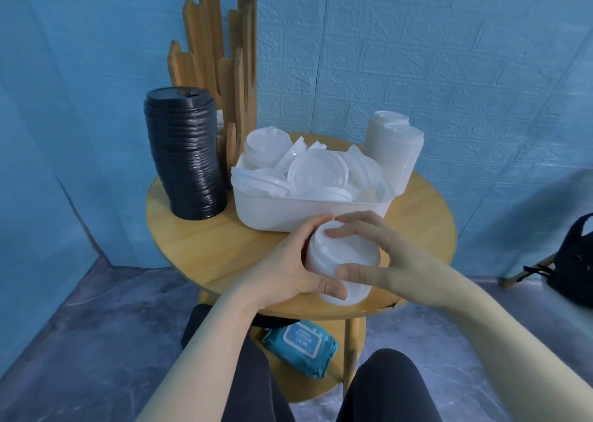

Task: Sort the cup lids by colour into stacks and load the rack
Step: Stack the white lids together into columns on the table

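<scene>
At the far left of the round wooden surface (199, 245) stands a tall stack of black lids (186, 158), leaning slightly. Just behind it rises the wooden rack (221, 59), its upright slats set against the blue wall (449, 52). In the middle sits a white tub (288, 210) heaped with loose white lids (317, 171) lying at all angles. Behind the tub's right end stands a stack of white lids (396, 145), tilted a little.

At the near edge of the surface, in front of the tub, both hands hold a short stack of white lids (340, 261). The left hand (288, 264) curls round its left side, thumb against the bottom rim. The right hand (394, 248) grips from the right, fingers laid over the top lid and thumb pressed on the near side.

On the lower shelf (285, 383) under the surface lies a blue packet of wet wipes (300, 344). A dark bag (574, 261) sits at the far right.
</scene>
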Available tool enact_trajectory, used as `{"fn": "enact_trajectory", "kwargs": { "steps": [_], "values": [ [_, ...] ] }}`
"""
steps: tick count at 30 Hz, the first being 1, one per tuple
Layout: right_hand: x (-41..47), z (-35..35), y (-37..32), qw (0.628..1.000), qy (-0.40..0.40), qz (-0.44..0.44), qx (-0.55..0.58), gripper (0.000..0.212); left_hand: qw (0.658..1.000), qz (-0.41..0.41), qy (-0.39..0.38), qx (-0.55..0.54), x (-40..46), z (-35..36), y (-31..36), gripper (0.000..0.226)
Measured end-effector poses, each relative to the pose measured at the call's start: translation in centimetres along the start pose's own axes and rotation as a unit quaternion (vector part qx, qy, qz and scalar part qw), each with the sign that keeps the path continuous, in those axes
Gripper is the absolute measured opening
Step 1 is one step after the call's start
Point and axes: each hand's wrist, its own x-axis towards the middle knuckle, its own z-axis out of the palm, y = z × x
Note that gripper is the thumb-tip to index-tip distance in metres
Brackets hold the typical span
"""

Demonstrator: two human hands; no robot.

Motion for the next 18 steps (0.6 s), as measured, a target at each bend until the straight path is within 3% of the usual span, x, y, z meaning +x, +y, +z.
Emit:
{"fn": "enact_trajectory", "kwargs": {
  "steps": [6, 13, 18],
  "values": [
    [-0.6, 2.8, 1.1, 0.975, 0.076, -0.050, 0.205, 0.041, 1.000, 0.018, -0.002, 0.010, -0.1, -0.4, 0.2, 0.094],
    [0.5, 4.4, 0.6, 0.966, 0.115, -0.085, 0.216, 0.032, 1.000, 0.025, -0.003, -0.017, -0.9, -1.1, 0.2, 0.092],
    [0.5, 3.5, 0.5, 0.980, 0.120, -0.086, 0.133, 0.037, 0.999, 0.030, 0.024, -0.019, -0.9, -0.9, -0.1, 0.091]
  ]
}}
